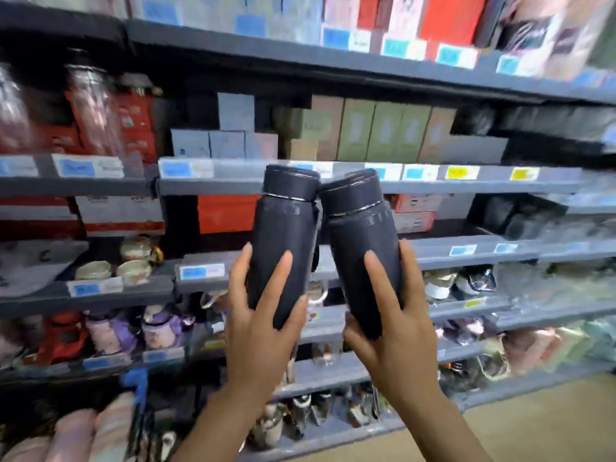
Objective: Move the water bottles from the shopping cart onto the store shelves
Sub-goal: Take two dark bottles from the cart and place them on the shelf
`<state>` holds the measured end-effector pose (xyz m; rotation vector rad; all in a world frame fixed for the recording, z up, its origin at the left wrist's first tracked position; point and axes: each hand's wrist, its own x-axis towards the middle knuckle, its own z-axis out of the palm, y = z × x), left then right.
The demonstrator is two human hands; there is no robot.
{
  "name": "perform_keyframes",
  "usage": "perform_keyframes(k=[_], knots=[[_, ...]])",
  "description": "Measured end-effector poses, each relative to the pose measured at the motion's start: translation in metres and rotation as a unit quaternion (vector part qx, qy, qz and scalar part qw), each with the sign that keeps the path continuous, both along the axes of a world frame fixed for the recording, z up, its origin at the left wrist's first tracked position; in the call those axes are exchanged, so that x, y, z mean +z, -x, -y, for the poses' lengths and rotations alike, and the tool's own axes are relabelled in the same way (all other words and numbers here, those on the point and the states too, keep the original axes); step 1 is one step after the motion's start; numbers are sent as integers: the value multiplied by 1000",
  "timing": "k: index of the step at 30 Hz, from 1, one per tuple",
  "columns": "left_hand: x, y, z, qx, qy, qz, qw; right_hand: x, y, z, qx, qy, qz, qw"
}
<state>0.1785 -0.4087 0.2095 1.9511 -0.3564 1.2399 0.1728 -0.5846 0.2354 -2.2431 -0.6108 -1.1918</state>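
2 dark bottles (283, 248) gripped, caps touching, shelf goods (376, 131) blurred

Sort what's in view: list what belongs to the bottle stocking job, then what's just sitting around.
Job:
- left dark bottle, gripped by left hand
- right dark bottle, gripped by right hand
- shelves they go onto

Just there:
- green boxes
- red boxes
- mugs
- yellow price tags

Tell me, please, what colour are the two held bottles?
Both bottles, left and right, are matte dark navy-black, in the head view.
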Motion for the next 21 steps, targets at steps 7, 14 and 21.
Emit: perform_keyframes(k=[7,14,21], knots=[[94,-85,96,-37,-52,121,991,83,-63,103,-47,-72,89,992],[187,-198,161,-36,-39,262,964,171,-162,186,-59,-104,156,981],[287,-309,232,-111,-12,302,947,274,-274,240,-39,-102,218,970]])
